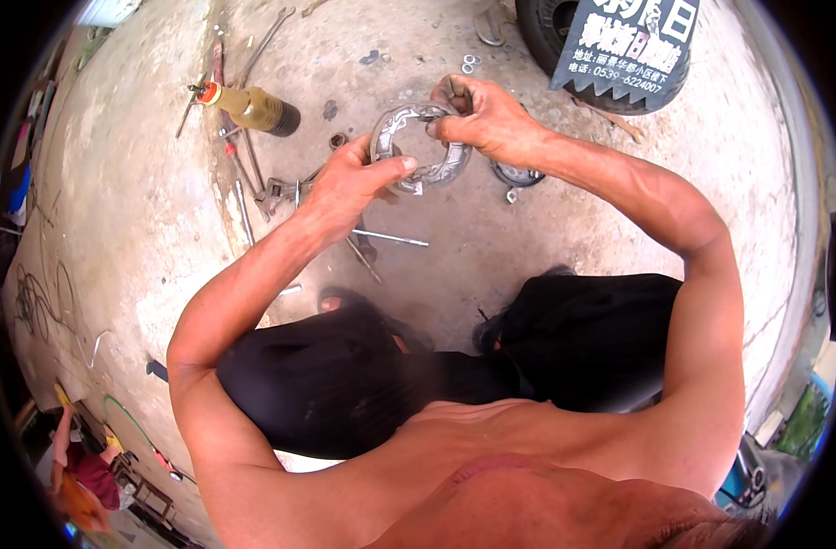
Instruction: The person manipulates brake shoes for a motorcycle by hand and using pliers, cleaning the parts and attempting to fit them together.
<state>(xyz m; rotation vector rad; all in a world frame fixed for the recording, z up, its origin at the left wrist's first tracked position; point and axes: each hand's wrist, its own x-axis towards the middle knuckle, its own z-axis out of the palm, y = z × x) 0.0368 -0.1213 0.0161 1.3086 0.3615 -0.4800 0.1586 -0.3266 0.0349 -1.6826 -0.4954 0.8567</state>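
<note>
My left hand (363,172) grips the left side of a silver-grey metal ring (441,172), made of curved pieces like brake shoes, with the thumb across its lower left. At its upper right, my right hand (477,119) has curled fingers pinched on the ring. Whether a smaller part is between those fingertips, I cannot tell. The ring is held above the concrete floor (161,165). Behind it, partly hidden by my right wrist, lies a dark round metal part (518,176). A small round metal piece (338,141) lies left of the ring.
A bottle of yellowish liquid (267,112), wrenches (260,50), bars and a thin rod (390,238) lie around my hands. A tyre (537,41) with a printed board (619,46) is at top right. Cables (33,302) lie left; another person (88,485) is at lower left.
</note>
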